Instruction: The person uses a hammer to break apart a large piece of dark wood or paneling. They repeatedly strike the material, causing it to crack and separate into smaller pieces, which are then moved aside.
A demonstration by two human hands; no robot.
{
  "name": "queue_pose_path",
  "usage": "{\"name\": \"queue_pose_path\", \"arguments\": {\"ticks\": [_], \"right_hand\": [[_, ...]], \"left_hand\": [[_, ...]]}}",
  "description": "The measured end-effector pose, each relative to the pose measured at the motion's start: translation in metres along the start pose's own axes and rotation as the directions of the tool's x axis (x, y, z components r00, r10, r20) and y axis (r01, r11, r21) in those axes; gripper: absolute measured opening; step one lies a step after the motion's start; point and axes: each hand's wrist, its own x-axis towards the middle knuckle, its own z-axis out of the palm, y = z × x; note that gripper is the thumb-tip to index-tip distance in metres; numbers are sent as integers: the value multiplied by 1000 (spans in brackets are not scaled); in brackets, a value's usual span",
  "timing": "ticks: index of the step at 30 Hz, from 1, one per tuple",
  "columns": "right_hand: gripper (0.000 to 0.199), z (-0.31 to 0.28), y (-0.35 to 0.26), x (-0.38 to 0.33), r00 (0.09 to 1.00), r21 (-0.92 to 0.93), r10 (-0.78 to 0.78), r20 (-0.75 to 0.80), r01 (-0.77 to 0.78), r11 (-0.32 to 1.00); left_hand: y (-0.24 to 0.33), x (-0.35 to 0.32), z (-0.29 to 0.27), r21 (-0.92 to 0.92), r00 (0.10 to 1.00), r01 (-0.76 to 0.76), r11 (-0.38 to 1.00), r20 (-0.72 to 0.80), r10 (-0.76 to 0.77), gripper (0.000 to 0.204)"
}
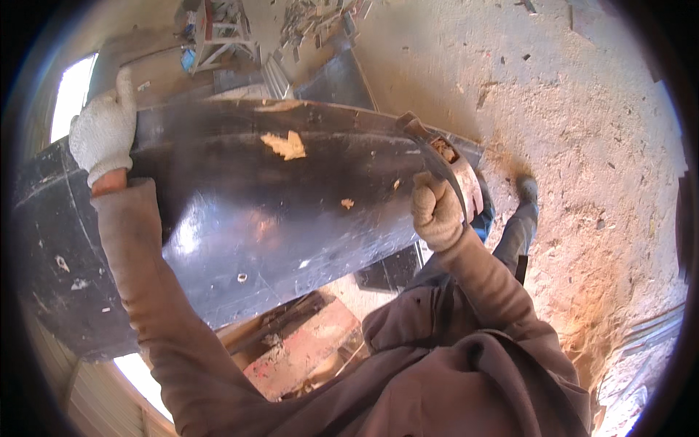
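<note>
left hand (102, 135) grips black board (255, 211) at 10 o'clock | right hand (435, 211) closed on its 3 o'clock edge | better keep both grips firm, board level

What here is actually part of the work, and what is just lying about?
In hand:
large black board, carried
left hand, gloved, gripping its far edge
right hand, gloved, gripping its end

Lying about:
wooden stand on the floor
scrap pile beyond it
dark sheet on the floor
reddish boards below
</note>
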Motion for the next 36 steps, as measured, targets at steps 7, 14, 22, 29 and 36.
{"name": "queue_pose_path", "arguments": {"ticks": [7, 14, 22, 29, 36], "right_hand": [[35, 15, -2, -4, 997, 49, 75, 11, -75, 996], [45, 88, 7, -66, 595, 423, 779, 197, -769, 480], [40, 111, 6, -48, 524, 490, 771, 361, -810, 321], [51, 105, 9, -43, 552, 0, 790, 266, -820, 573], [32, 13, 19, -38, 422, 306, 832, 361, -896, 322]], "left_hand": [[-3, 1, 11, 9, 999, 33, 999, 25, -34, 74], [-1, -4, 15, -10, 998, 42, 999, 47, -41, 74], [-11, -2, 25, 31, 998, 35, 999, 47, -37, 77], [-10, -4, 38, 23, 994, 42, 999, 102, -45, 78], [-35, 8, 82, 29, 983, 60, 998, 174, -64, 73]]}}
